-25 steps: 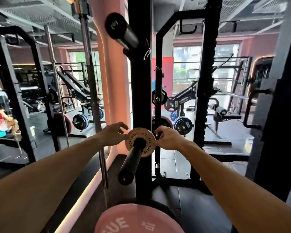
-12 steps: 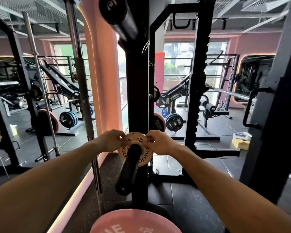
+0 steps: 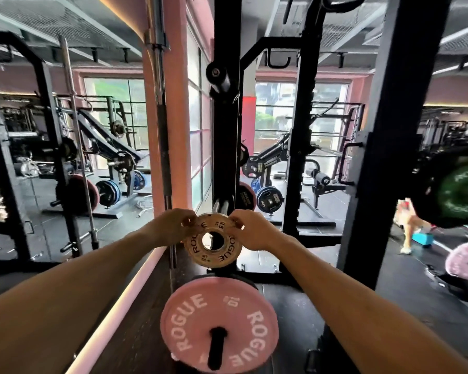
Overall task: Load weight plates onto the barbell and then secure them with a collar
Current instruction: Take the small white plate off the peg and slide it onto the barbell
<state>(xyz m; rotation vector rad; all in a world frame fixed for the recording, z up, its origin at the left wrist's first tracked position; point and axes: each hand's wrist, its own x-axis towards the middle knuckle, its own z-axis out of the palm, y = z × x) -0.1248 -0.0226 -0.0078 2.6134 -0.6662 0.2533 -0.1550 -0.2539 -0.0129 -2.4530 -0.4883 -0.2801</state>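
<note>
A small tan change plate [image 3: 214, 261] marked ROGUE and 0.5 hangs in the air in front of the black rack upright [image 3: 226, 136]. My left hand [image 3: 173, 226] pinches its upper left rim and my right hand [image 3: 250, 230] pinches its upper right rim. Its centre hole is empty, with the floor and upright showing through. Below it a large pink ROGUE plate [image 3: 219, 323] sits on a black storage peg [image 3: 216, 346]. A chrome peg end [image 3: 223, 205] sticks out of the upright just behind the small plate.
A vertical barbell [image 3: 161, 136] stands against the pink column on the left. A thick black rack post [image 3: 389, 147] rises on the right, with a green plate [image 3: 459, 194] and a pink plate [image 3: 465, 260] beyond it. Other racks and loaded bars fill the background.
The small plate has come off the black peg and now hangs free in both hands. The view has tilted down, bringing the whole pink plate into sight.
</note>
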